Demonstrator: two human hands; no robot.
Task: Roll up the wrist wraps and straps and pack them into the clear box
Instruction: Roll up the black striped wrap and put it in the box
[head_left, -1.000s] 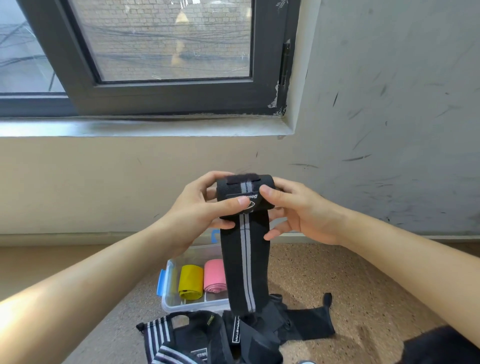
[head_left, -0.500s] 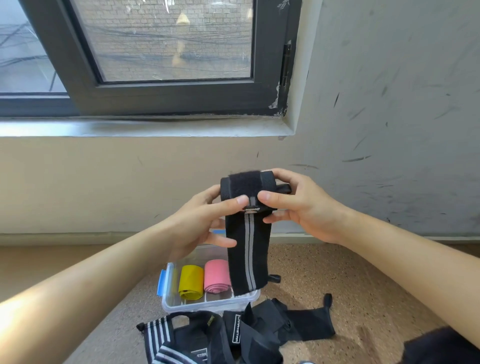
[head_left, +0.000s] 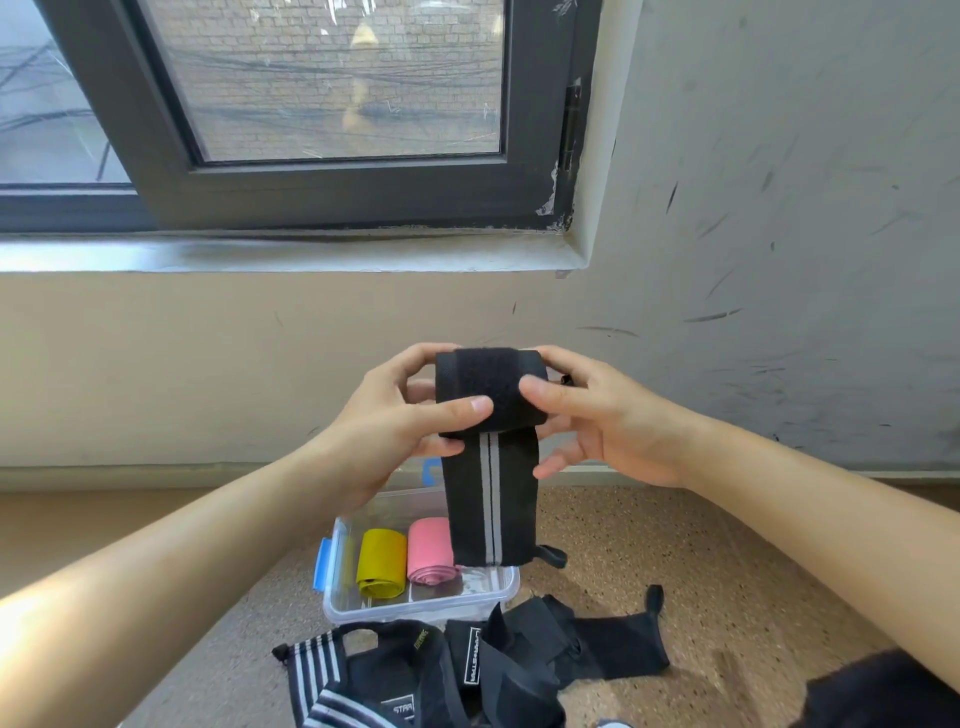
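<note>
Shorter-hanging wrist wrap (head_left: 488, 374) between left hand (head_left: 384, 434), right hand (head_left: 615, 426).

I count two hands in view, the left hand (head_left: 395, 431) and the right hand (head_left: 608, 421), with one striped wrap (head_left: 491, 499) between them. One clear box (head_left: 415, 605) is on the floor (head_left: 675, 545), and I can see two blue clips on it, a left clip (head_left: 323, 564) and a back clip (head_left: 430, 470). The box has two rolls in it: one yellow roll (head_left: 381, 564) and one pink roll (head_left: 428, 553). There is one pile of black wraps (head_left: 519, 670), too tangled for me to number, with one white-striped piece (head_left: 311, 670) that I can pick out. There is one window (head_left: 337, 104).
</note>
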